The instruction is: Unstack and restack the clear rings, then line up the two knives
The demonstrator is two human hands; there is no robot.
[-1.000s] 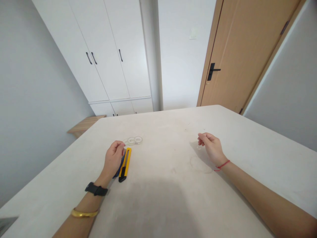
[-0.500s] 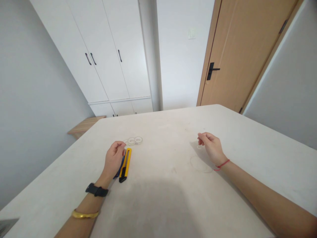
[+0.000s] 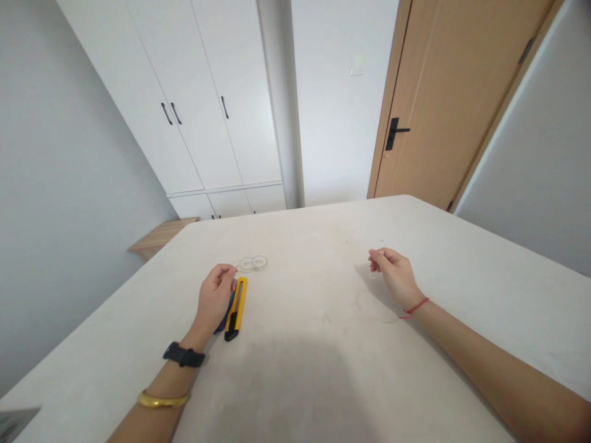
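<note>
- Two bare hands rest on a pale stone-look table (image 3: 323,246), well apart, with a soft shadow at six o'clock from the view's centre
- Left hand (image 3: 213,297): narrow, fingers curled toward the thumb, wrist low, at about ten o'clock on the table; its fingertips (image 3: 227,269) sit just beside a small cluster of clear plastic rings (image 3: 252,264), and whether they pinch anything, I cannot tell
- Those rings lie flat at about eleven o'clock, overlapping or touching one another; their exact number is hard to tell
- Yellow utility knife (image 3: 236,309): lies on the table just beside the left hand, black tip toward six o'clock, not gripped
- Blue object (image 3: 225,318): partly hidden under the left hand's heel, against the knife; its kind cannot be told
- Right hand (image 3: 392,271): narrow, loosely curled, at about two o'clock, thumb against fingers; a small clear piece (image 3: 372,274) shows right under the fingertips, but whether it is held, I cannot tell
- Thin clear ring (image 3: 375,306): lies flat just below the right hand
- Black watch (image 3: 183,355) and gold bangle (image 3: 162,400) circle the left forearm, red string (image 3: 414,308) the right wrist
- Beyond the table, white wardrobe (image 3: 184,104) at eleven o'clock, wooden door (image 3: 429,104) at one o'clock
</note>
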